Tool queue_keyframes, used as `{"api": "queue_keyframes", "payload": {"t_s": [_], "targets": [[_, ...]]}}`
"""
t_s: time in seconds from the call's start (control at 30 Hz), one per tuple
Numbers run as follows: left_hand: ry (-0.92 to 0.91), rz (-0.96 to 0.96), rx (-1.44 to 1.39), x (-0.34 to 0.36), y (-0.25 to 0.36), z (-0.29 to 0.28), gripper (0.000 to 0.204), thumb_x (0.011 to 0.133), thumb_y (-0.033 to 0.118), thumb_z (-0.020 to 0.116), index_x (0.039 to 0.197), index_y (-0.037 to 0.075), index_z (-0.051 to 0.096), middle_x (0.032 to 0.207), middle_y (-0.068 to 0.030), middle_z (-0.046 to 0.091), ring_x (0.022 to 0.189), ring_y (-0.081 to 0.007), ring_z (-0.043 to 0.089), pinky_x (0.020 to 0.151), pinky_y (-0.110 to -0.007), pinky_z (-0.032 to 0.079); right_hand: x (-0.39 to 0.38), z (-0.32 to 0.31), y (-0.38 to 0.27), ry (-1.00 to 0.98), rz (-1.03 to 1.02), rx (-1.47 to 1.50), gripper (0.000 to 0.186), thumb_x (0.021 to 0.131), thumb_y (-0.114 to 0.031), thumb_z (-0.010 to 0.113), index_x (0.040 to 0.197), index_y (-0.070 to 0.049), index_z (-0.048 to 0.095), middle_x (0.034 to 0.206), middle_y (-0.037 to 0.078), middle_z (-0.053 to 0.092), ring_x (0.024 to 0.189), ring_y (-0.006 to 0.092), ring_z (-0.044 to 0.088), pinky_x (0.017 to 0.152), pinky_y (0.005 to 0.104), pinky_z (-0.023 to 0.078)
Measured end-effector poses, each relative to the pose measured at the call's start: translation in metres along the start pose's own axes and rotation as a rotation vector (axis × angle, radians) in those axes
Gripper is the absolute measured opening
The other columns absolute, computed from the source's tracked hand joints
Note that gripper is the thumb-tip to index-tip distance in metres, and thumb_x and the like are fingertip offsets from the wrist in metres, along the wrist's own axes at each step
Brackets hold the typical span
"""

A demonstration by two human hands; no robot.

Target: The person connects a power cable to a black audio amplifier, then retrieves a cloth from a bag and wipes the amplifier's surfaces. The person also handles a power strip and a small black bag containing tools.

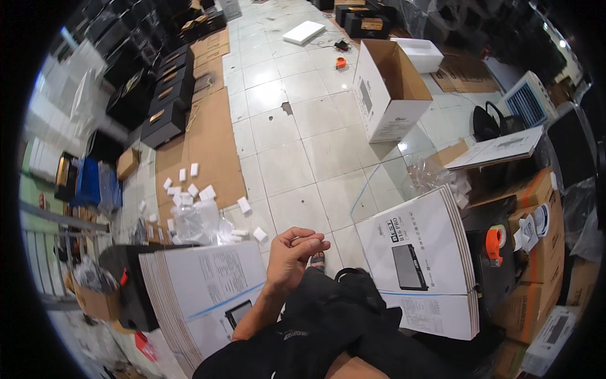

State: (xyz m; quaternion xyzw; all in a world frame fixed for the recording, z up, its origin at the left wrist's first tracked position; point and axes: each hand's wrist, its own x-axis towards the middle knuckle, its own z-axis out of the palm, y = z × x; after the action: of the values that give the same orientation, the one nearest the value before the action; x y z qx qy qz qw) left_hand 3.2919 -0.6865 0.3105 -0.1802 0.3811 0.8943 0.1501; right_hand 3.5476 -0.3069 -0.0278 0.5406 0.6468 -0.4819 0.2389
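My left hand [291, 256] hovers in the middle of the view above my lap, forearm rising from the lower edge. Its fingers are curled in loosely and nothing is in them. It sits between two stacks of flattened white cartons, one on the left [202, 284] and one on the right [423, 249]. Just beyond its fingertips my foot in a sandal [317, 260] rests on the tiled floor. My dark trousers [341, 316] fill the lower centre. My right hand is out of view.
An open white carton [388, 95] stands on the tiles ahead. Brown cardboard sheets [205, 142] with small white foam blocks and a crumpled plastic bag [196, 221] lie at the left. Black boxes [164, 95] line the left wall. An orange tape dispenser [495, 243] sits on the right.
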Motion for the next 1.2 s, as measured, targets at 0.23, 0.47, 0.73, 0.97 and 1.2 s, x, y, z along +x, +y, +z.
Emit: {"api": "queue_keyframes", "payload": {"t_s": [0.23, 0.47, 0.73, 0.97, 1.2], "targets": [[0.089, 0.093, -0.034, 0.121, 0.033, 0.007, 0.017, 0.077, -0.006, 0.052, 0.089, 0.000, 0.062, 0.078, -0.0097, 0.062, 0.073, -0.0227, 0.063, 0.085, -0.043, 0.053, 0.029, 0.060, -0.076, 0.003, 0.054, -0.379, 0.059, 0.068, -0.054, 0.075, 0.107, -0.010, 0.068, 0.104, 0.009, 0.068, 0.095, 0.0291, 0.065, 0.077, 0.0425, 0.052], [0.078, 0.164, -0.088, 0.275, 0.056, 0.025, 0.014, 0.080, -0.007, 0.051, 0.087, -0.003, 0.062, 0.078, -0.0096, 0.061, 0.072, -0.0233, 0.062, 0.088, -0.045, 0.051, 0.113, 0.115, -0.175, -0.034, 0.160, -0.602, 0.060, 0.066, -0.054, 0.076, 0.105, -0.009, 0.068, 0.105, 0.010, 0.069, 0.096, 0.0302, 0.066, 0.079, 0.0428, 0.053], [0.102, 0.255, -0.025, 0.441, 0.138, 0.086, 0.012, 0.084, -0.002, 0.053, 0.093, 0.001, 0.060, 0.082, -0.0080, 0.059, 0.073, -0.0205, 0.059, 0.090, -0.044, 0.049, 0.120, 0.073, -0.534, 0.251, 0.084, -0.573, 0.068, 0.058, -0.047, 0.082, 0.103, 0.001, 0.069, 0.112, 0.017, 0.066, 0.106, 0.0312, 0.063, 0.087, 0.0414, 0.052], [0.233, 0.169, 0.019, 0.605, 0.167, 0.116, 0.020, 0.082, -0.006, 0.065, 0.101, -0.006, 0.059, 0.098, -0.0185, 0.065, 0.088, -0.0265, 0.066, 0.089, -0.039, 0.054, 0.189, 0.023, -0.721, 0.492, 0.008, -0.013, 0.072, 0.060, -0.048, 0.080, 0.098, 0.011, 0.066, 0.091, 0.024, 0.068, 0.090, 0.0316, 0.068, 0.076, 0.0414, 0.052], [0.203, 0.037, 0.229, 0.801, 0.213, 0.137, 0.028, 0.082, 0.000, 0.069, 0.104, -0.012, 0.056, 0.094, -0.0188, 0.065, 0.085, -0.0272, 0.067, 0.085, -0.036, 0.056, 0.183, 0.031, -0.904, 0.206, -0.050, 0.896, 0.059, 0.071, -0.051, 0.075, 0.110, -0.010, 0.060, 0.090, 0.006, 0.066, 0.074, 0.0212, 0.063, 0.050, 0.0411, 0.047]]}}
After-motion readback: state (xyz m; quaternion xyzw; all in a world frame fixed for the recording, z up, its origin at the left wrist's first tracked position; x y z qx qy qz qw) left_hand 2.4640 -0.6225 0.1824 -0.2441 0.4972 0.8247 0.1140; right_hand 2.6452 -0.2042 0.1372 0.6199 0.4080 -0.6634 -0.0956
